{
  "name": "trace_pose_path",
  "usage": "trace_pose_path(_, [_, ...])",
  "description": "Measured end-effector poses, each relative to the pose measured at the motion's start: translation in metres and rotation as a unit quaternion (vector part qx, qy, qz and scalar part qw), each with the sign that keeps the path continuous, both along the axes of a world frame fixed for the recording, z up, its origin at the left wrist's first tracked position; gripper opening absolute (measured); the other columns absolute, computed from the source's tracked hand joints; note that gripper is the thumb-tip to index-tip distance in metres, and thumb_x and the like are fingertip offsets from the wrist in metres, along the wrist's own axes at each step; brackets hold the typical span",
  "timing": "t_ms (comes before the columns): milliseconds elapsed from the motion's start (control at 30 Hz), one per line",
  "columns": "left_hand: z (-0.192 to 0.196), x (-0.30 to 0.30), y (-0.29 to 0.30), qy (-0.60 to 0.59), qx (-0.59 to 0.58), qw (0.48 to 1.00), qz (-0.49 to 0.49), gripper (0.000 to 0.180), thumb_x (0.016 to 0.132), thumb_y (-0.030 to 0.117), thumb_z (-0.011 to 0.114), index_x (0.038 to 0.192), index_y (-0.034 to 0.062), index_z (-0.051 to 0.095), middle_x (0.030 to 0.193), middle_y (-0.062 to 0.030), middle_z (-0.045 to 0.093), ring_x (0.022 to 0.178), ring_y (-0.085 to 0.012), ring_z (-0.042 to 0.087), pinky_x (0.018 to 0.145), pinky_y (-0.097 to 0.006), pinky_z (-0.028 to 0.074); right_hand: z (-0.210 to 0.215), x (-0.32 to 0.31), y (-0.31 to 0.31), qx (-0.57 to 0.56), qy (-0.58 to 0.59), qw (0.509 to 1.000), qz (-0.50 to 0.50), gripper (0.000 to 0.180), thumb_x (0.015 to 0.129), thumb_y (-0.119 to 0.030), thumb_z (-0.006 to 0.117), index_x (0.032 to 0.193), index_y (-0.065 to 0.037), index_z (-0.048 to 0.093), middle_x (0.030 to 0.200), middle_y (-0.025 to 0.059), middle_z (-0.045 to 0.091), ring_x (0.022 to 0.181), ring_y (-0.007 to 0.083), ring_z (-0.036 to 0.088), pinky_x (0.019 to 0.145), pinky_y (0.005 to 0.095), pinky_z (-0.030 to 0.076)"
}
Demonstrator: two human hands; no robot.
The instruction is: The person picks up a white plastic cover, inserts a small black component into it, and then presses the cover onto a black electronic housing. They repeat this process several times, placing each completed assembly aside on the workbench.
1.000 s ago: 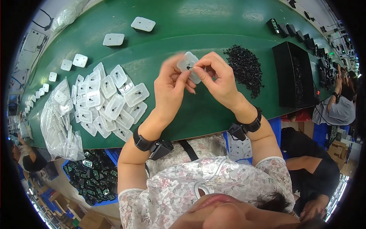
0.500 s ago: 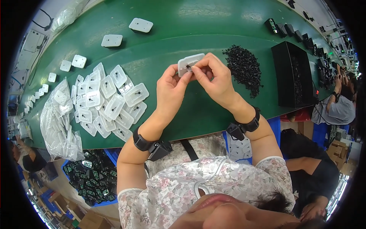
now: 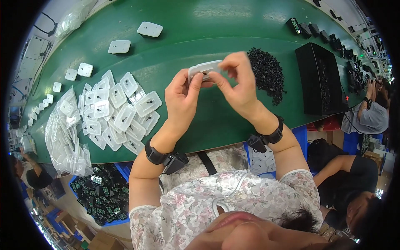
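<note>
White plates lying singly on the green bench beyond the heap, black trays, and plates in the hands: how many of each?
Single white plates on the bench: 4
Black tray: 1
Plate held by left hand and right hand: 1
Total: 6

White plastic cover (image 3: 205, 68) now flatter, lengthwise between both hands, formerly tilted.

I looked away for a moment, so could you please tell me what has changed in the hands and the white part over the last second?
The white plastic cover has turned from tilted to lying level between both hands; the right hand shifted its pinch onto its right end. The left hand keeps its grip. The pile of white covers and black parts heap stayed put.
</note>
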State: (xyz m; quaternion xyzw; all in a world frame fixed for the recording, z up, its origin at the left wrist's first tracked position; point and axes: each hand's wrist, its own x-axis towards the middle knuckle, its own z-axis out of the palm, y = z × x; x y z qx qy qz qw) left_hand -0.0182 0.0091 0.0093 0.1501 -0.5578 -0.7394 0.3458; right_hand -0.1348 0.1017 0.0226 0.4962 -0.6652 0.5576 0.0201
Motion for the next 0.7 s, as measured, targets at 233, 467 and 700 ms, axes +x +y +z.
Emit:
trace_pose_path(233, [-0.002, -0.002, 0.000, -0.005, 0.002, 0.999, -0.032, 0.018, 0.093, 0.009, 0.052, 0.101, -0.0064, 0.057, 0.091, -0.0095, 0.064, 0.081, -0.0168, 0.065, 0.072, -0.024, 0.051, -0.001, -0.017, 0.002, 0.092, -0.075, 0.987, 0.108, 0.025, 0.077, -0.014, 0.073, 0.096, -0.003, 0.060, 0.088, 0.0008, 0.051, 0.074, 0.0088, 0.044, 0.061, 0.0211, 0.037])
trace_pose_path(467, [-0.004, 0.001, -0.007, -0.079, 0.018, 0.993, -0.087, 0.020, 0.094, 0.008, 0.049, 0.106, -0.0073, 0.055, 0.094, -0.0124, 0.065, 0.083, -0.0189, 0.066, 0.075, -0.026, 0.053, 0.009, -0.020, 0.002, 0.189, -0.110, 0.971, 0.101, 0.016, 0.080, -0.012, 0.069, 0.086, -0.002, 0.058, 0.079, -0.0002, 0.054, 0.063, 0.0039, 0.044, 0.055, 0.0189, 0.036])
trace_pose_path(700, [-0.005, -0.006, -0.013, -0.046, 0.046, 0.995, -0.076, 0.027, 0.096, 0.006, 0.043, 0.119, -0.0052, 0.036, 0.090, -0.0209, 0.063, 0.075, -0.0225, 0.067, 0.066, -0.028, 0.055, -0.010, -0.032, 0.003, 0.148, -0.300, 0.929, 0.159, 0.026, 0.081, -0.015, 0.070, 0.099, -0.002, 0.056, 0.080, 0.0008, 0.056, 0.065, 0.0053, 0.049, 0.056, 0.0208, 0.041])
